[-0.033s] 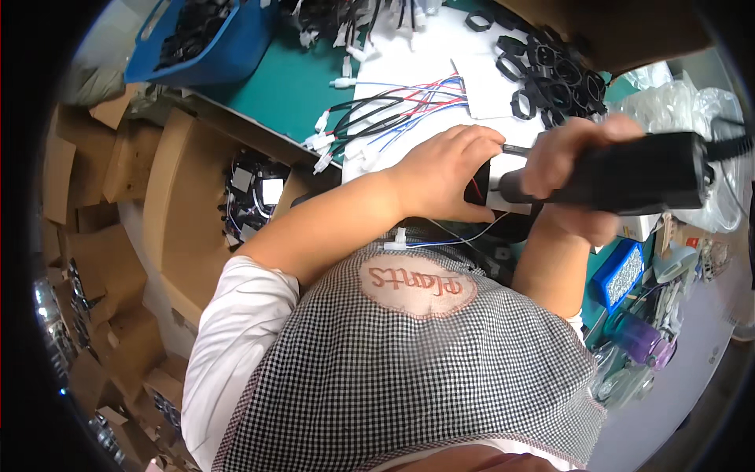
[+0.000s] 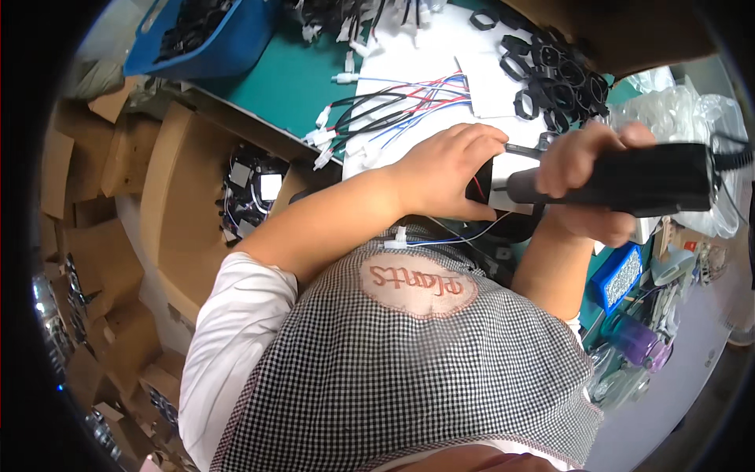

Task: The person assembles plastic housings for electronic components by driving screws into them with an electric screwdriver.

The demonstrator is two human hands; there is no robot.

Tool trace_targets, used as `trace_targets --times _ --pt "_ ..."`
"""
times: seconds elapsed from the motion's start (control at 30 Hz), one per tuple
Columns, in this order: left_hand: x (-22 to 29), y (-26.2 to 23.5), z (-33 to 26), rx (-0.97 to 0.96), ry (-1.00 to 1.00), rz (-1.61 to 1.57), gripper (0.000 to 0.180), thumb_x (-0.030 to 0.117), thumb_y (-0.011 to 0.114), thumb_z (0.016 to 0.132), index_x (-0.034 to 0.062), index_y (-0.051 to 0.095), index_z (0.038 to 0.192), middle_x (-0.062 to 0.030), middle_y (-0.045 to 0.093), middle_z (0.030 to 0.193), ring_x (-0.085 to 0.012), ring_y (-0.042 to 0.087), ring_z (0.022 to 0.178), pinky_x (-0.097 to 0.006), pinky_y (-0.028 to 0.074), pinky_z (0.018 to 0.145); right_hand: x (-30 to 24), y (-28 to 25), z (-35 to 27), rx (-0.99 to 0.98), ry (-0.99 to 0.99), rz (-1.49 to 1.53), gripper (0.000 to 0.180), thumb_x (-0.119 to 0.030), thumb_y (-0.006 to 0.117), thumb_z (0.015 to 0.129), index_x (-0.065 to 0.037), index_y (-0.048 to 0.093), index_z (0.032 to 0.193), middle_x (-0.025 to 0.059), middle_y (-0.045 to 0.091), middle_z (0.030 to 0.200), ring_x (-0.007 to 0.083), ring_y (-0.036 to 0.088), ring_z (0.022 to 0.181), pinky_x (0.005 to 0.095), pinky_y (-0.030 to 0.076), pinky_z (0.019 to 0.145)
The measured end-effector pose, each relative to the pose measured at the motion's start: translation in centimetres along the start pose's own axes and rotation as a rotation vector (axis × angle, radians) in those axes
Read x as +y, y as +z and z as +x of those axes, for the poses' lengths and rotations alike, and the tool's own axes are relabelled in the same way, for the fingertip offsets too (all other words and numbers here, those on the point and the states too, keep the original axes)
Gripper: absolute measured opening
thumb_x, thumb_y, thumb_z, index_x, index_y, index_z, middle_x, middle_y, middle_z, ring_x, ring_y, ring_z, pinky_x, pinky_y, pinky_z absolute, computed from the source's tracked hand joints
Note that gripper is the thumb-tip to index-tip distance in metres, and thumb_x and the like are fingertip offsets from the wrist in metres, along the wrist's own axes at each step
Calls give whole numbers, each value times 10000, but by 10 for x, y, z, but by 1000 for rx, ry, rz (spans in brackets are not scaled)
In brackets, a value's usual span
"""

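My right hand (image 2: 582,169) is wrapped round a black electric screwdriver (image 2: 653,181). The tool lies level, with its thin bit pointing left and its cord leaving on the right. My left hand (image 2: 448,169) bends its thumb and fingers round a dark part with a red wire (image 2: 481,182), mostly hidden by the hand. The bit's tip is close to this part; whether they touch I cannot tell. Beneath my left hand, a blue and white wire pair ends in a white connector (image 2: 400,237) against the checked apron (image 2: 425,354).
Beyond my hands, a white flat piece (image 2: 487,86) has several wires with white plugs. Black rings (image 2: 554,79) are heaped behind it. A blue basin (image 2: 212,59) stands far left, above an open cardboard box (image 2: 177,212). Rightward are a blue tray of small metal pieces (image 2: 617,277) and a purple bottle (image 2: 649,346).
The screwdriver and my right hand have shifted slightly right and toward me. My left hand stays nearly in place on the dark part.
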State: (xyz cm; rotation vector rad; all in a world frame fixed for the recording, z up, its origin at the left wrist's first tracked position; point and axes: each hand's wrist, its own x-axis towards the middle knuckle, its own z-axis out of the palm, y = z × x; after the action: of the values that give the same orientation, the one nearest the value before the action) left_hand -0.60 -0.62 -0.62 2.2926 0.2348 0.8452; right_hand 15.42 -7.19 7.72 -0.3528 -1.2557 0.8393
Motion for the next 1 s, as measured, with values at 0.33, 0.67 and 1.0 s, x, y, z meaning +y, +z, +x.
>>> trace_targets --times 0.33,0.67,1.0 --pt "-8 10 5 126 -16 -105 753 433 850 504 47 523 1062 -100 569 1118 -301 556 1037 -387 463 886 -25 -25 -17 213 -80 -30 750 -602 640 793 -68 463 1288 91 533 857 182 537 607 308 456 511" --pt "-8 17 3 136 36 -77 725 447 840 506 41 534 1022 -90 561 1086 -295 561 973 -380 478 855 -32 -34 -13 114 18 5 732 -574 652 797 -37 483 1266 70 548 876 154 554 635 292 455 521" --pt "-6 13 4 75 1 -90 639 353 847 542 32 526 992 -104 532 1128 -310 553 982 -388 487 824 -20 -27 5 -183 54 18 796 -510 684 802 -53 361 1368 97 537 900 167 555 626 292 475 502"
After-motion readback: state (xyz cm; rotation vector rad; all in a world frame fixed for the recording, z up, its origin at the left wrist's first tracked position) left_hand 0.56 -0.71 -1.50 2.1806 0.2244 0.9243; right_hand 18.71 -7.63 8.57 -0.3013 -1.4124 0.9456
